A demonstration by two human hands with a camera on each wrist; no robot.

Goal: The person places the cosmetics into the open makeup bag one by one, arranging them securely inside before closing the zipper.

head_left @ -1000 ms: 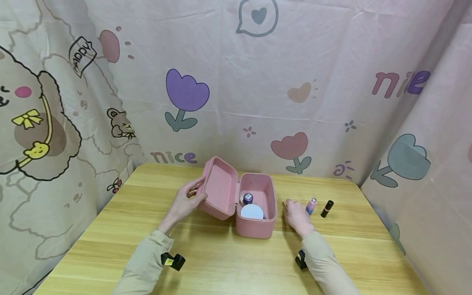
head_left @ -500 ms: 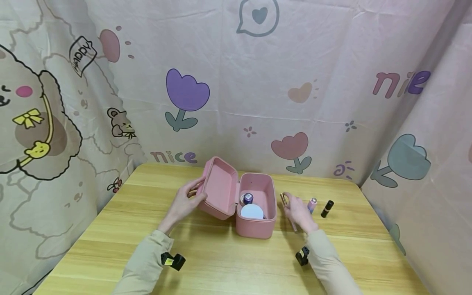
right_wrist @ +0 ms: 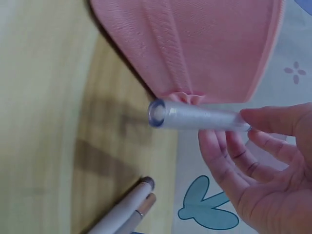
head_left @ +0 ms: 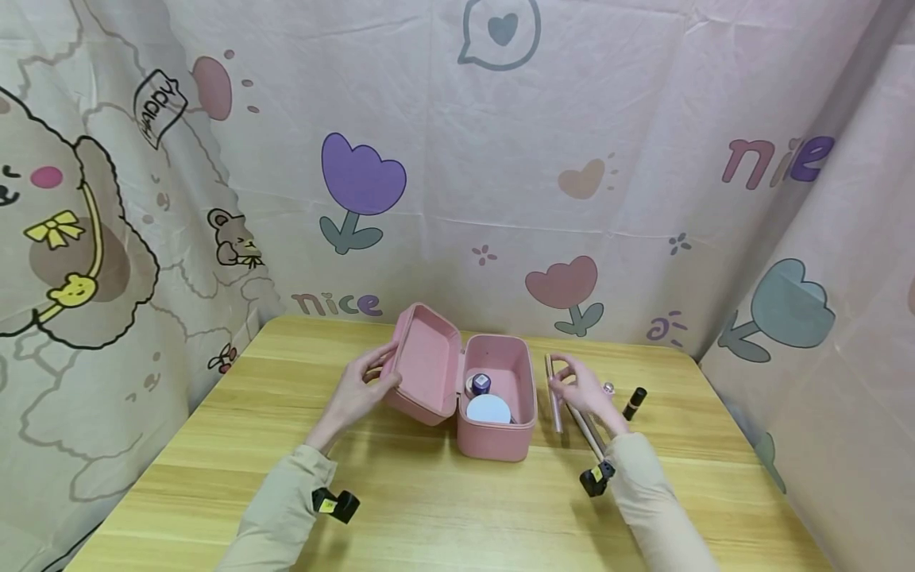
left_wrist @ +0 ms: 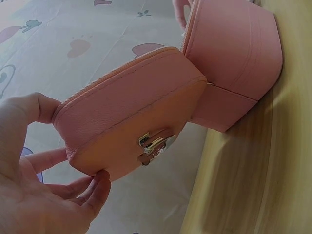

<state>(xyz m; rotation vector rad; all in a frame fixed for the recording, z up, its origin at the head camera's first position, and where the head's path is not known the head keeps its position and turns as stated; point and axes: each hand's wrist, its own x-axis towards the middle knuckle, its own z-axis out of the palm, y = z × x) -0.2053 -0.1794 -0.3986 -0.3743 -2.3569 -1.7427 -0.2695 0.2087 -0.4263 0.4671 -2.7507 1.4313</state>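
Observation:
My left hand (head_left: 357,389) grips the lid (head_left: 427,357) of a pink makeup case (head_left: 493,442), holding it tilted back. In the left wrist view, the thumb and fingers (left_wrist: 100,195) pinch the lid's corner, and a gold clasp (left_wrist: 156,146) shows on its outside. Right of the case, my right hand (head_left: 584,391) pinches a slim cosmetic tube (right_wrist: 200,117) between thumb and fingers. The tube has a clear end and a gold top, and hangs above the table. Two slim sticks (head_left: 588,433) lie below this hand. Inside the case are a dark purple-capped jar (head_left: 481,384) and a round white compact (head_left: 489,410).
A black lipstick (head_left: 634,403) stands to the right of my right hand. A pink tube with a silver end (head_left: 608,388) is mostly hidden behind that hand. The wooden table (head_left: 457,516) backs onto a printed cloth (head_left: 457,238).
My right hand has moved slightly back with the slim tube, which has come up off the table. The two slim sticks beneath have come into view. My left hand and the case stay put.

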